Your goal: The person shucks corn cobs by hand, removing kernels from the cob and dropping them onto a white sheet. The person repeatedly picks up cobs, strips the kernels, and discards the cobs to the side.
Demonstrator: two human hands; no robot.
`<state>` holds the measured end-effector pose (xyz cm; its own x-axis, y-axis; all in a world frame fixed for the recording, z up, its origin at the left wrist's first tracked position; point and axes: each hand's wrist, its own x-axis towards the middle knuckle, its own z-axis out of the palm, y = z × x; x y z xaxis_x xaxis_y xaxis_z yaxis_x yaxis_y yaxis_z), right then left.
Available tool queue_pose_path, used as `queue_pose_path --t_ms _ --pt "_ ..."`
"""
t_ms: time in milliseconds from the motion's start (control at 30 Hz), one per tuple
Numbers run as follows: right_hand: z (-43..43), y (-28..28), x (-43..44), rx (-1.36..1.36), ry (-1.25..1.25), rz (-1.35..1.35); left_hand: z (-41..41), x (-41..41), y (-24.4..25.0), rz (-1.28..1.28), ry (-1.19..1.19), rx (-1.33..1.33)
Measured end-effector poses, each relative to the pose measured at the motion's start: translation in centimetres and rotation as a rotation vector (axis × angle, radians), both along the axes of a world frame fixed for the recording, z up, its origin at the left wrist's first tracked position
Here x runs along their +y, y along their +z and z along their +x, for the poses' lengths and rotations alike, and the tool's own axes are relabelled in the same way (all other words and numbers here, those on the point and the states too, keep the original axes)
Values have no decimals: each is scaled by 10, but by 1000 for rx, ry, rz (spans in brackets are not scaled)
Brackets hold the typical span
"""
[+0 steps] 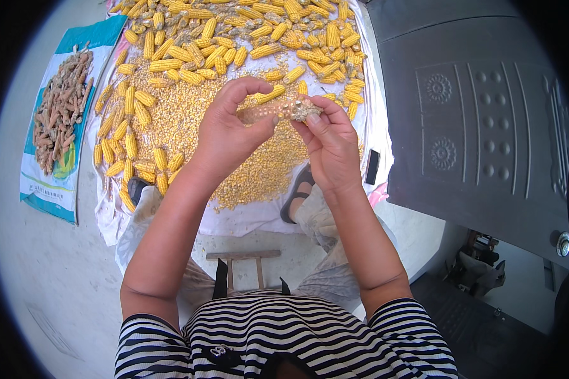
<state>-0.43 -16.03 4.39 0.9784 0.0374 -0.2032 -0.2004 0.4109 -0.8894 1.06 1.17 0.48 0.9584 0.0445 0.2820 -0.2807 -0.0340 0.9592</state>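
Note:
My right hand [331, 137] pinches the greyish, ragged end of a mostly bare corncob [265, 112], with a few kernels left near that end. My left hand [234, 123] is curved around the cob's other end, thumb and forefinger apart; whether it touches the cob is hard to tell. Below both hands, loose yellow kernels [256, 166] lie piled on a pale cloth [246, 227]. Whole ears of corn [166, 65] lie across the far part of the cloth and down its left side.
Stripped cobs [61, 109] are heaped on a printed sack [50, 192] at the left. A dark phone-like object [372, 166] lies at the cloth's right edge, beside a grey embossed metal door [460, 118]. My sandalled feet rest at the cloth; a wooden stool [243, 255] is beneath me.

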Motion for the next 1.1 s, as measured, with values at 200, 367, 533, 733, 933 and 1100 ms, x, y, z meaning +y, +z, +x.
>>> queue_pose_path --t_ms 200,367,533,733,933,1100 --pt "-1 -4 -3 70 -48 18 -6 -4 7 367 -5 -108" --pt "-2 -5 -4 86 -27 -7 -8 -3 -11 -78 -138 291" --pt "0 -8 -7 104 -58 8 6 5 -13 6 54 47" --pt "2 -6 -12 160 -133 -13 -7 5 1 277 -189 85" --pt "2 -8 -13 191 -145 -54 -7 3 -3 -77 -337 520" --pt "2 -7 -12 221 -139 -78 -8 0 9 -218 -189 538"
